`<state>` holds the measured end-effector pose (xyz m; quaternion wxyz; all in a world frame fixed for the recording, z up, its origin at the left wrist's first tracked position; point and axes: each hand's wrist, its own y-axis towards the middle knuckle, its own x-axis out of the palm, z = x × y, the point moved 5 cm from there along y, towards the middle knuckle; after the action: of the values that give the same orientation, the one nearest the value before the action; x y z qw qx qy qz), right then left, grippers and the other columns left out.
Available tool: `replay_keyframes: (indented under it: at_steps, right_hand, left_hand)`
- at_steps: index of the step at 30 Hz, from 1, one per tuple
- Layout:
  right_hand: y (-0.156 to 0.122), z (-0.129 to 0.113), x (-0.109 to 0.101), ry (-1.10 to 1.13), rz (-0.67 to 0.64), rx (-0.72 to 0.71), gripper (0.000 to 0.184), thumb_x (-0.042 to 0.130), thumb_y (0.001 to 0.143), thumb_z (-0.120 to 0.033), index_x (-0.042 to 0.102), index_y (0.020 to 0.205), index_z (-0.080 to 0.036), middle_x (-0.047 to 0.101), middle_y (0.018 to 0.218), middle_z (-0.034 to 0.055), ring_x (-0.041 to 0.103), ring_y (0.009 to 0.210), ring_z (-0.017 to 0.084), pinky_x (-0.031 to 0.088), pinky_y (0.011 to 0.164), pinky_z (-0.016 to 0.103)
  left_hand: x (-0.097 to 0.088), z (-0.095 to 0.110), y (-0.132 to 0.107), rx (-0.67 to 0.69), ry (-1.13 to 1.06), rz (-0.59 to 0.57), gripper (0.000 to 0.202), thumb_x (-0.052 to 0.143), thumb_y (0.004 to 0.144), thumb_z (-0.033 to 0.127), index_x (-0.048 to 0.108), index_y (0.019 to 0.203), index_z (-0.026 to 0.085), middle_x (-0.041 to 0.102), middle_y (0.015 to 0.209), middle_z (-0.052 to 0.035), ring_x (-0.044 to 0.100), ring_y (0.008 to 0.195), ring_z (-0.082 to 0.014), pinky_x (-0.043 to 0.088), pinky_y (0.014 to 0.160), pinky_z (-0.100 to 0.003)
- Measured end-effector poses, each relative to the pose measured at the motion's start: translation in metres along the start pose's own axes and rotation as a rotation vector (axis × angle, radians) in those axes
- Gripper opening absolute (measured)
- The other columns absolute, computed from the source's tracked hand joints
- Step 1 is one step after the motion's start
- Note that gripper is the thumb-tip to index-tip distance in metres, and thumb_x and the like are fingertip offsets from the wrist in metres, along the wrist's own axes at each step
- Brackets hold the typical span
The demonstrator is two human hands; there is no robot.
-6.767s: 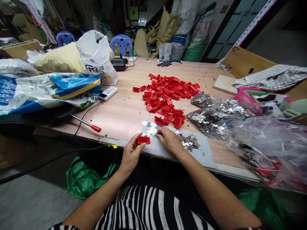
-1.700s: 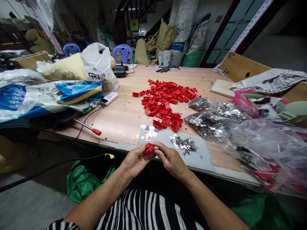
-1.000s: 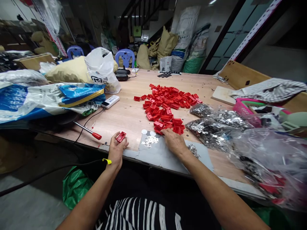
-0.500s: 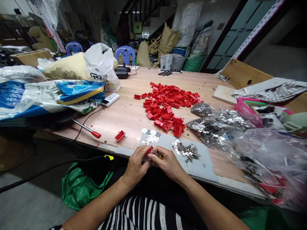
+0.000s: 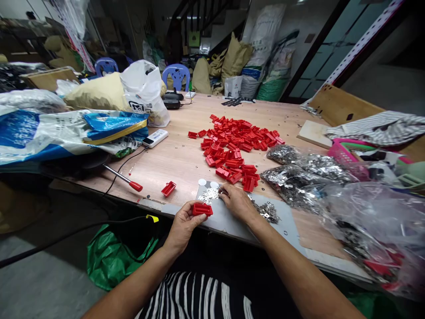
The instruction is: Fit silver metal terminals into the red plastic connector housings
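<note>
My left hand (image 5: 182,225) holds a small red plastic box-like part (image 5: 202,209) at the table's front edge, thumb in front and its open side facing up toward me. My right hand (image 5: 236,202) reaches over the grey mat (image 5: 221,221), its fingertips drawn together at the right side of a pile of small shiny metal plates (image 5: 209,195). What those fingers hold, if anything, is hidden. A second pile of small metal pieces (image 5: 268,212) lies just right of that hand, partly covered by it. One loose red part (image 5: 168,189) lies on the table to the left.
A heap of red parts (image 5: 237,137) spreads over the table's middle. Clear bags of metal pieces (image 5: 302,181) lie on the right, near a pink basket (image 5: 341,153). At left are a red-handled metal rod (image 5: 134,185), a white device (image 5: 155,138) and plastic sacks (image 5: 59,133).
My hands have moved apart. The right one has left the red part and gone to the plate pile; the yellow-handled tool seen in it earlier no longer shows. My left hand keeps the red part.
</note>
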<state>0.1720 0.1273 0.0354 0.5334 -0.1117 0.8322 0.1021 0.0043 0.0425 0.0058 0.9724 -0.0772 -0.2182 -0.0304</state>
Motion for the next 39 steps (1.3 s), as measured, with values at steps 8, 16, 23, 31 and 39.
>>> replay_keyframes:
  at_steps: [8,16,23,31,39]
  right_hand:
    - [0.000,-0.001,-0.001,-0.031,-0.014,-0.026,0.004,0.054,0.084,-0.018,0.057,0.086,-0.018,0.064,0.087,0.0049,0.058,0.078,0.017,0.040,0.068,0.025]
    - [-0.013,0.003,-0.005,0.046,0.055,-0.047,0.006,0.049,0.083,-0.017,0.055,0.083,-0.019,0.062,0.080,0.0043,0.057,0.073,0.018,0.039,0.066,0.027]
    - [-0.036,-0.017,-0.020,0.403,0.033,-0.072,0.007,0.051,0.086,-0.026,0.057,0.086,-0.021,0.063,0.076,-0.0013,0.056,0.067,0.013,0.041,0.063,0.023]
    - [-0.055,-0.038,-0.020,0.381,0.060,-0.243,0.012,0.050,0.088,-0.020,0.061,0.093,-0.020,0.066,0.082,0.0032,0.057,0.067,0.014,0.044,0.066,0.026]
    - [-0.068,-0.043,-0.023,0.386,-0.013,-0.409,0.017,0.049,0.089,-0.016,0.064,0.096,-0.021,0.065,0.088,0.0054,0.060,0.080,0.017,0.048,0.072,0.029]
  left_hand:
    - [-0.003,0.001,0.003,0.007,0.003,0.044,0.033,0.075,0.071,0.022,0.062,0.100,0.017,0.070,0.093,-0.0026,0.064,0.086,-0.0127,0.047,0.084,-0.025]
    - [0.000,0.001,0.009,0.116,0.215,0.017,0.036,0.075,0.071,0.029,0.062,0.103,0.017,0.070,0.096,-0.0045,0.065,0.088,-0.0171,0.049,0.086,-0.030]
    - [0.002,0.008,0.005,0.229,0.437,0.007,0.044,0.069,0.078,0.030,0.060,0.120,0.022,0.065,0.115,-0.0077,0.061,0.104,-0.0220,0.046,0.096,-0.036]
    - [0.015,0.011,0.003,0.148,0.287,-0.084,0.053,0.068,0.078,0.030,0.054,0.129,0.022,0.064,0.118,-0.0075,0.060,0.106,-0.0216,0.044,0.098,-0.036]
    - [0.020,0.007,0.002,0.032,-0.013,-0.110,0.048,0.070,0.076,0.029,0.059,0.122,0.021,0.065,0.105,-0.0053,0.060,0.094,-0.0171,0.049,0.082,-0.028]
